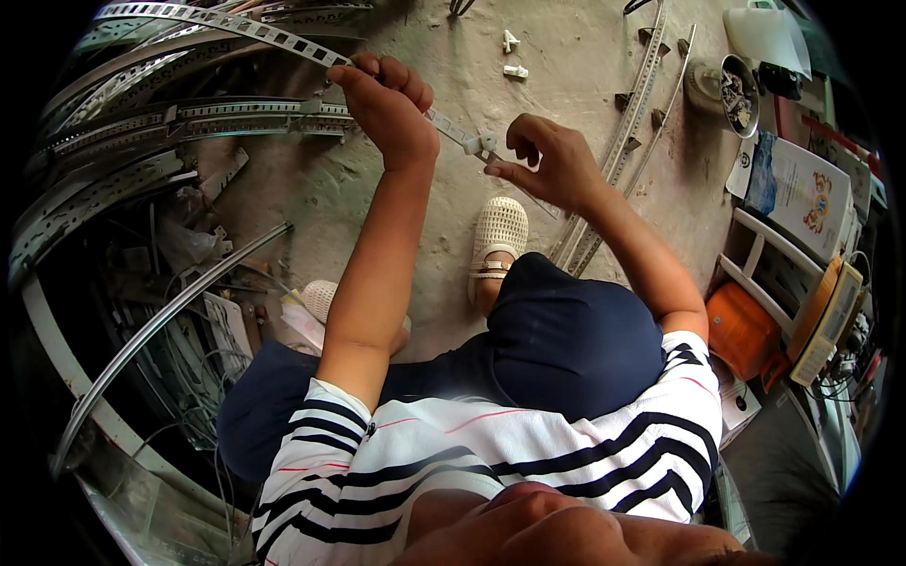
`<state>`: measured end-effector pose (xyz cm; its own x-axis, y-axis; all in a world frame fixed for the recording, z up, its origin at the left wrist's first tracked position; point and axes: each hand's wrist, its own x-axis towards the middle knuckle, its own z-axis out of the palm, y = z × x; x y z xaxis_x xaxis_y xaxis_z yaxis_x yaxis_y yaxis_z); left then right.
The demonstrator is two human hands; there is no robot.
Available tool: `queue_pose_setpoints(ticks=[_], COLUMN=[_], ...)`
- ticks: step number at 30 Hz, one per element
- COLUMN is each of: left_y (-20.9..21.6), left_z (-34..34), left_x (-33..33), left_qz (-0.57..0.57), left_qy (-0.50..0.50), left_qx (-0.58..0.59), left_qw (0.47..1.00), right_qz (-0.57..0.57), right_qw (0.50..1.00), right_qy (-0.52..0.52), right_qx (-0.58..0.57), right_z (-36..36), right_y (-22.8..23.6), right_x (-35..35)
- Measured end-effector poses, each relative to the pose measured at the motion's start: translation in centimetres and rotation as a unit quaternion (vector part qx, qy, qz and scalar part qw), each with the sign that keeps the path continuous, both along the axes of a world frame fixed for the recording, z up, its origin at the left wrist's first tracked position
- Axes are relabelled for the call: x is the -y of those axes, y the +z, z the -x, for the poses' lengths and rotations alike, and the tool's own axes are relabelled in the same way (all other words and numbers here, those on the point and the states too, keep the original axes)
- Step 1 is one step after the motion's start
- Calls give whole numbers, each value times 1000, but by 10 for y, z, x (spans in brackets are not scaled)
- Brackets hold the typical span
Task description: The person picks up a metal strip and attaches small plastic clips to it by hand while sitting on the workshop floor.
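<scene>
My left hand (pixel 392 99) is closed around a long, slotted white metal strip (pixel 283 40). The strip runs from the upper left through my fist toward the right. A small white plastic clip (pixel 479 145) sits on the strip near its right end. Close beside that clip is my right hand (pixel 557 162), its thumb tip at the strip just below the clip. Its other fingers are bent and stand apart from the thumb, with nothing visible between them. Whether the thumb presses on the strip is hard to see.
Stacked slotted metal rails (pixel 236 118) fill the left. Two white plastic pieces (pixel 514 71) lie on the concrete floor (pixel 576 57). Long rails with dark brackets (pixel 628 127) stretch along the right, near a metal pot of small parts (pixel 736 94) and an orange container (pixel 741 330).
</scene>
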<state>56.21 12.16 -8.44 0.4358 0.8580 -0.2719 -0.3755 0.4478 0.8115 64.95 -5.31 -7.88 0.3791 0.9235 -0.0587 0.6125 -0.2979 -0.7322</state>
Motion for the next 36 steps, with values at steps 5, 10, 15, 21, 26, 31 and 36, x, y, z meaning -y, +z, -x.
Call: queue_pose_setpoints(ticks=[5, 10, 15, 21, 26, 31, 36], left_y=[0, -9, -11, -12, -5, -5, -10], left_z=[-4, -4, -2, -5, -10, -10, -6], left_x=[7, 12, 9, 14, 13, 15, 11], left_qz=[29, 29, 28, 27, 31, 44, 41], left_qy=[10, 5, 3, 11, 21, -4, -21], left_qx=[0, 0, 1, -21, -14, 0, 31], left_qw=[1000, 1000, 1000, 999, 999, 999, 998], right_qz=[64, 11, -31, -17, -83, -157, -167], right_qw=[995, 979, 965, 969, 949, 924, 919], right_qy=[-32, 32, 66, -8, -8, 134, 176], right_qx=[76, 202, 254, 245, 303, 321, 312], right_z=[16, 13, 11, 17, 9, -15, -25], right_y=[10, -3, -7, -9, -14, -20, -24], right_x=[-12, -13, -14, -15, -14, -9, -13])
